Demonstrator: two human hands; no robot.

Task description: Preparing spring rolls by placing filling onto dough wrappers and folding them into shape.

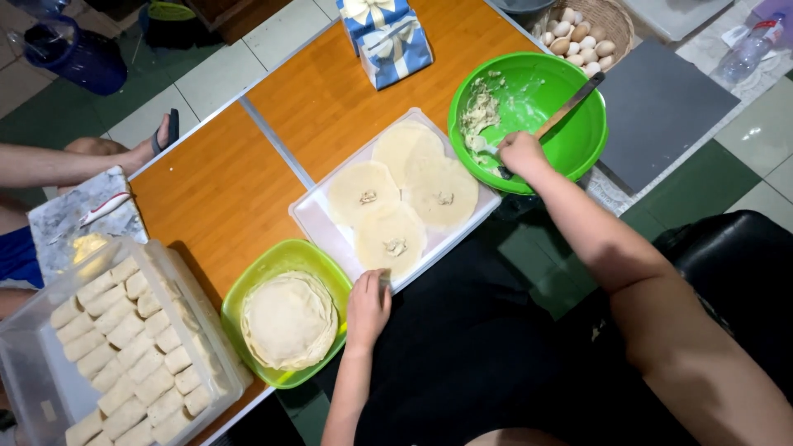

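Observation:
My right hand [520,153] reaches into a large green bowl [578,140] and grips a small spoon [487,149] scooping pale filling [479,111]. A long metal spoon [570,103] leans on the bowl's rim. My left hand [368,306] rests on the near edge of a white tray [310,219]. On the tray lie several round thin wrappers [363,190], three with a small dab of filling in the middle. A smaller green bowl [248,289] beside my left hand holds a stack of wrappers [289,322].
A clear plastic box [25,363] at the left holds rows of folded rolls [124,347]. Another person's arm [66,161] lies at the far left. Blue gift boxes [384,37] and a basket of eggs [582,33] stand at the table's far end.

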